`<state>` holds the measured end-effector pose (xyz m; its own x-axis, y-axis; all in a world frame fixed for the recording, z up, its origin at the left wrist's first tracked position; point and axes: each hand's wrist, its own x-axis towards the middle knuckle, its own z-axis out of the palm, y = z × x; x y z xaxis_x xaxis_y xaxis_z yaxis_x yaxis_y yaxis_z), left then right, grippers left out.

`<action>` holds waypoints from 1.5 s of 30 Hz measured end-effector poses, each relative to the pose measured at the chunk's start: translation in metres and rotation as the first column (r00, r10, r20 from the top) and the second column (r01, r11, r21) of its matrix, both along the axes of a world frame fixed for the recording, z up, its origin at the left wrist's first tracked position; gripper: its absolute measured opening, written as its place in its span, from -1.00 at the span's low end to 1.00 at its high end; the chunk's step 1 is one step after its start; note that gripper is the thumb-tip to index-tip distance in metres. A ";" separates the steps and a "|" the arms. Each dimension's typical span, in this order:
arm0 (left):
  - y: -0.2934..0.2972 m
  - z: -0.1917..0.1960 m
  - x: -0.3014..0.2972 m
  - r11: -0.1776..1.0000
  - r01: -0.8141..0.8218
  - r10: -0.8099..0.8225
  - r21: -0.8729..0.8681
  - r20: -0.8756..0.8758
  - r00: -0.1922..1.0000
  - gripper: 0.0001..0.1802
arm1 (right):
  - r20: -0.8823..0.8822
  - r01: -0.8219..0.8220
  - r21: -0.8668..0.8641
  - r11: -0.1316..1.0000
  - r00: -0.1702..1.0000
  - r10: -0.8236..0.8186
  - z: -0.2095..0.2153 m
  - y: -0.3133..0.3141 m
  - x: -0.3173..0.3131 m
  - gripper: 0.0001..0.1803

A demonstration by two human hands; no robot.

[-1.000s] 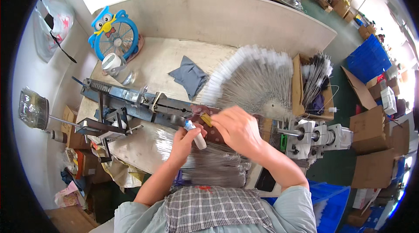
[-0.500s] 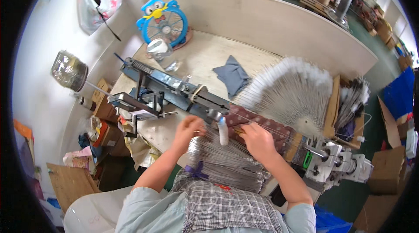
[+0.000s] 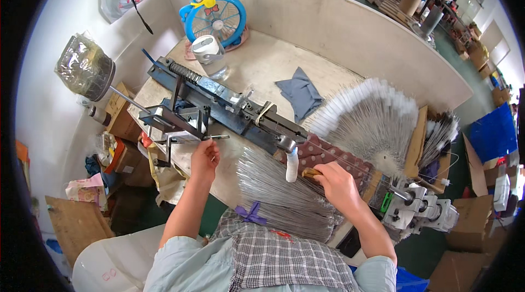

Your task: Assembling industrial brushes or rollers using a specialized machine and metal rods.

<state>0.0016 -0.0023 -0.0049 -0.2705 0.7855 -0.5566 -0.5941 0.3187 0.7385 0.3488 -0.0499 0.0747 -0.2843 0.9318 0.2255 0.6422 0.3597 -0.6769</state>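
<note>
My left hand [image 3: 205, 156] is at the black metal bracket [image 3: 183, 133], just under a short thin rod [image 3: 220, 137] sticking out of it. Its fingers are curled together; what they pinch, if anything, is too small to make out. My right hand [image 3: 336, 181] grips a small yellowish-brown piece [image 3: 311, 172], its kind unclear. Between the hands, a white-wrapped handle [image 3: 292, 165] hangs from the end of a long dark metal bench device [image 3: 229, 107]. Below it lies a thick bundle of thin metal wires [image 3: 290, 196], with a purple tie [image 3: 251, 214] near my apron.
A second fan of white-tipped wires [image 3: 372, 122] spreads at the right, beside a carton [image 3: 418, 144] of more wires. A white-grey machine [image 3: 421, 207] stands at the right edge. Behind are a grey cloth [image 3: 301, 95], a clear jar [image 3: 210, 54] and a blue fan [image 3: 217, 21].
My left hand has moved left from near the white-wrapped handle to the rod on the black bracket. My right hand stays right of the handle, still gripping the brown piece.
</note>
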 end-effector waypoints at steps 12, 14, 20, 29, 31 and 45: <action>-0.020 0.054 0.224 0.714 0.582 -0.603 0.388 -0.082 0.794 -0.82 | 0.012 0.316 0.101 0.943 0.948 -0.319 0.043 0.001 0.043 -0.81; -0.022 0.048 0.232 0.699 0.598 -0.606 0.392 -0.119 0.787 -0.82 | -0.023 0.340 0.080 0.937 0.940 -0.340 0.036 -0.001 0.056 -0.81; -0.026 0.045 0.244 0.657 0.649 -0.626 0.384 -0.203 0.753 -0.81 | -0.323 0.296 -0.179 0.938 0.883 -0.340 0.033 -0.012 0.070 -0.80; -0.024 0.065 0.216 0.866 0.418 -0.420 0.274 -0.056 0.906 -0.82 | 0.076 0.158 0.407 0.900 0.976 -0.206 0.045 0.018 0.043 -0.87; -0.022 0.067 0.216 0.870 0.418 -0.441 0.262 0.032 0.897 -0.82 | 0.103 0.197 0.384 0.902 0.962 -0.254 0.039 0.035 0.022 -0.85; -0.014 0.073 0.203 0.811 0.537 -0.558 0.230 0.032 0.829 -0.47 | -0.027 0.196 -0.079 0.977 0.980 -0.199 0.031 0.047 0.002 -0.80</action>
